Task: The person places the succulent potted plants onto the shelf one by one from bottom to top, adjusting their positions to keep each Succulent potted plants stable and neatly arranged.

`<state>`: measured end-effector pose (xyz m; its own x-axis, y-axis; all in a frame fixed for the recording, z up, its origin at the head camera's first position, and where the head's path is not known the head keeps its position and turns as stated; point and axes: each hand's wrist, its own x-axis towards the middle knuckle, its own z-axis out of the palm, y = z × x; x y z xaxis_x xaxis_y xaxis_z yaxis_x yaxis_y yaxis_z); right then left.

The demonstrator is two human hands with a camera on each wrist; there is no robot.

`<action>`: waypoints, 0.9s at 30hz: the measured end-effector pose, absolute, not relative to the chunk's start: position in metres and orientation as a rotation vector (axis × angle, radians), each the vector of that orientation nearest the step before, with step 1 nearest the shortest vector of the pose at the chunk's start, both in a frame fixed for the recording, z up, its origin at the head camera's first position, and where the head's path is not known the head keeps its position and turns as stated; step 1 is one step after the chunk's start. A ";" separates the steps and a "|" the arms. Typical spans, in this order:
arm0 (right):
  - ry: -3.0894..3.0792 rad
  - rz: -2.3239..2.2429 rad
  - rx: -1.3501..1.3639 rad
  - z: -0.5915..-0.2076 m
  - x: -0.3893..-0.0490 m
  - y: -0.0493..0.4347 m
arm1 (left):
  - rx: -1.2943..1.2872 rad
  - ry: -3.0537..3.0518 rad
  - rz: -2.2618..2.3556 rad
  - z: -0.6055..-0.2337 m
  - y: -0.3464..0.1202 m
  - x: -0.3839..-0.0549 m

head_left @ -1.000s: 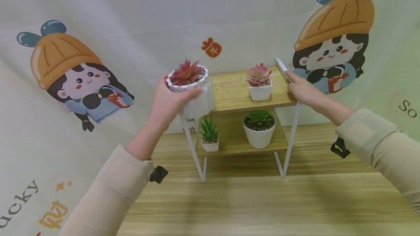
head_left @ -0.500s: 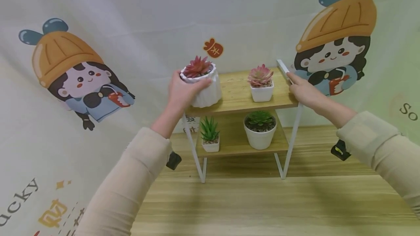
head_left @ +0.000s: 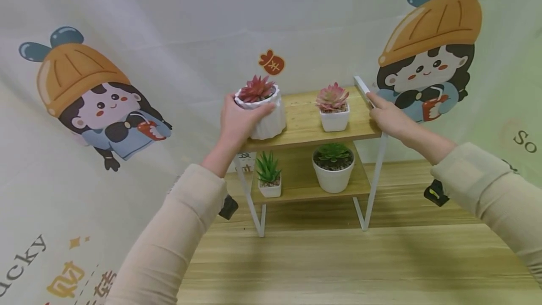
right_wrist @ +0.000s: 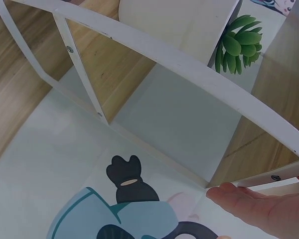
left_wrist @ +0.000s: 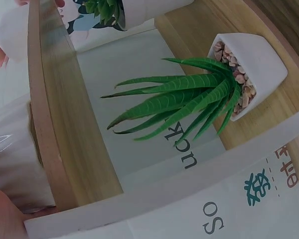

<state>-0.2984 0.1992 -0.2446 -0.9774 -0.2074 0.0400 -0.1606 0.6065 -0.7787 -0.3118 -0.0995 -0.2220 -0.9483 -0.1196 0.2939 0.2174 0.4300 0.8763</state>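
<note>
My left hand [head_left: 239, 121] grips a white ribbed pot [head_left: 272, 120] with a red succulent [head_left: 256, 89], upright at the left end of the shelf rack's top board [head_left: 298, 128]. In the left wrist view, that pot [left_wrist: 12, 154] stands at the board's edge. At the rack's right end, my right hand [head_left: 393, 117] holds the white metal side frame [head_left: 365, 89]. In the right wrist view, its fingers [right_wrist: 254, 204] lie along the outside of the frame, with a fingertip showing on the other side. A pink succulent in a square white pot [head_left: 334, 120] stands right of the middle.
On the lower board [head_left: 296, 185], a small aloe-like plant [head_left: 268, 168] in a white pot stands left and a green succulent in a round white pot [head_left: 333, 175] right. The rack stands on a wood-grain table [head_left: 313, 262] before a printed cloth [head_left: 203, 22].
My left hand has moved the ribbed pot rightward and down onto the top board's left end, then stayed nearly still over the last half second. The right hand keeps its place on the frame.
</note>
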 end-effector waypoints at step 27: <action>2.766 -1.340 -0.305 -0.245 -0.298 0.198 | -0.027 -2.423 -1.457 -0.226 -0.098 -0.307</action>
<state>-0.2978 0.1980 -0.2448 -0.9791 -0.1996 0.0383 -0.1538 0.6046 -0.7815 -0.3065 -0.0977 -0.2260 -0.9507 -0.1437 0.2746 0.1752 0.4819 0.8586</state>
